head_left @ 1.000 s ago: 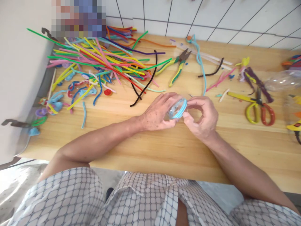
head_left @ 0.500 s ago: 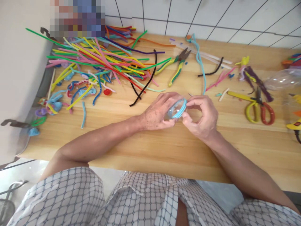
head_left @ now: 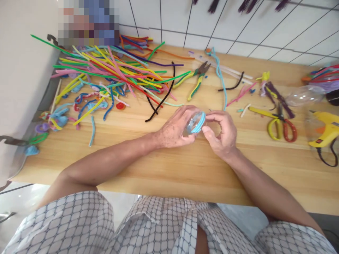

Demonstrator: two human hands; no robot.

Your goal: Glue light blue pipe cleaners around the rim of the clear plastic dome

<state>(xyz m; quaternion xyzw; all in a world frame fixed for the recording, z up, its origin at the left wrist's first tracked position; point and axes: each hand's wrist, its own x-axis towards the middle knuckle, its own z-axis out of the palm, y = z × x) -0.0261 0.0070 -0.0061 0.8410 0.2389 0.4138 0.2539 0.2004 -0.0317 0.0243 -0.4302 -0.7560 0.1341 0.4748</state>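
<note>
A small clear plastic dome (head_left: pixel 191 124) with light blue pipe cleaner (head_left: pixel 200 122) round its rim is held above the table. My left hand (head_left: pixel 176 128) wraps round the dome from the left, fingers over the top and thumb below. At the rim's right side, my right hand (head_left: pixel 224 134) is curled, its index finger and thumb tips against the blue pipe cleaner. Part of the dome is hidden by my left fingers. A long light blue pipe cleaner (head_left: pixel 222 83) lies on the table just beyond my right hand.
Many coloured pipe cleaners (head_left: pixel 116 67) are heaped at the back left. Pliers (head_left: pixel 198 80) lie behind my hands. To the right are scissors (head_left: pixel 279 123), a clear plastic piece (head_left: pixel 304 95) and a yellow glue gun (head_left: pixel 325 128). A wooden table (head_left: pixel 159 169) meets a tiled wall.
The view has shifted, bringing more of the glue gun and wall into sight. Both hands keep their hold on the dome and its blue rim, with the dome turned slightly.
</note>
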